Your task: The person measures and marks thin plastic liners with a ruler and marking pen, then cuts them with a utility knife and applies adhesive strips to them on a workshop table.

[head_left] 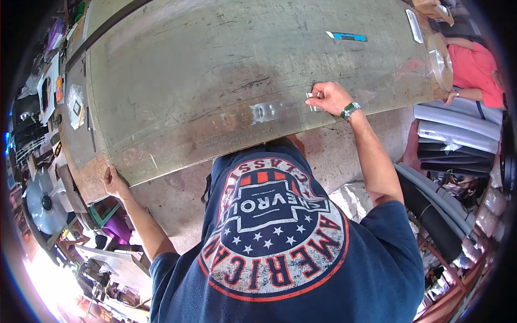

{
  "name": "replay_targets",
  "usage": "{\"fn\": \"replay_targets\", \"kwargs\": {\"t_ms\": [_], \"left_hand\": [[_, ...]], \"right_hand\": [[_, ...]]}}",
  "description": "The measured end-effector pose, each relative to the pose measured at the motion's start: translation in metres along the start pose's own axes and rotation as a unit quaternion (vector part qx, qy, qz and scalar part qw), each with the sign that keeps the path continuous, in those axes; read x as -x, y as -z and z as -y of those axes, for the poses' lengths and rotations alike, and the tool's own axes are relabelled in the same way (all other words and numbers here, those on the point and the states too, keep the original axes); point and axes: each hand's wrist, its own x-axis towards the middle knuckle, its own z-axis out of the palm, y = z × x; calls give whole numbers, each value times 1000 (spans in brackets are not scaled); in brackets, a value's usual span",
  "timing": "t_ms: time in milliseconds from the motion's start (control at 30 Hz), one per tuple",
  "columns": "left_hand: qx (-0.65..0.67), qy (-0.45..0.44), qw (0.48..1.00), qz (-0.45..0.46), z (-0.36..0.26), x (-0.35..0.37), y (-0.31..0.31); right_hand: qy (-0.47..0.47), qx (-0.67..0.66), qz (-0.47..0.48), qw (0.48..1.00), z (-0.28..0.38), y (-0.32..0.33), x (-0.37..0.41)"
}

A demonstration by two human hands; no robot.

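Observation:
My right hand [331, 100] is above the greenish work surface [177, 70], near its front edge. Its fingers pinch a small white and silvery piece [311, 102], whose kind I cannot make out. My left hand [114, 183] is closed at the front left corner of the table, by the edge of the green sheet. Whatever its curled fingers hold, if anything, is hidden. Between the hands, shiny pale marks [263, 112] show on the surface. Farther back lies a blue and black utility knife [349, 36].
A co-worker in a red shirt [474, 70] stands at the right end, beside a roll of clear film [440, 62]. A long dark bar [107, 27] crosses the back left. Rolls of material [458, 129] are stacked at right; a fan [46, 202] stands at left.

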Motion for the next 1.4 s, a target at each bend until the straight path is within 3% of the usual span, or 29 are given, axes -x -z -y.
{"fn": "replay_targets", "kwargs": {"t_ms": [400,600,833,933,1000,1067,1133,1200,1233,1300,1400], "left_hand": [[-34,13,999,-14,-6,2,-5],[-57,-8,998,-13,-13,7,-9],[-153,-58,986,-6,-29,13,-10],[-103,-12,994,16,-19,2,-1],[-186,-97,976,-56,-28,0,-2],[-268,-175,941,-113,-85,24,-23],[-204,-214,955,-10,-142,55,-77],[-232,-293,899,229,-255,149,-143],[-200,-324,854,355,-285,187,-177],[-90,-454,708,533,-314,249,-241],[-65,-473,564,674,-322,313,-314]], "right_hand": [[-55,81,-51,994,3,-1,1],[-43,196,-129,971,12,-3,4],[-74,189,-118,972,15,-2,5],[-74,187,-117,972,16,-2,3],[-70,190,-124,971,13,-3,3],[-74,181,-126,972,15,-5,7],[-65,178,-137,972,11,-4,6],[-55,173,-137,974,4,-5,2],[-55,170,-135,975,3,-5,1],[-59,166,-125,977,4,-3,2],[-49,164,-156,973,5,-6,8]]}}
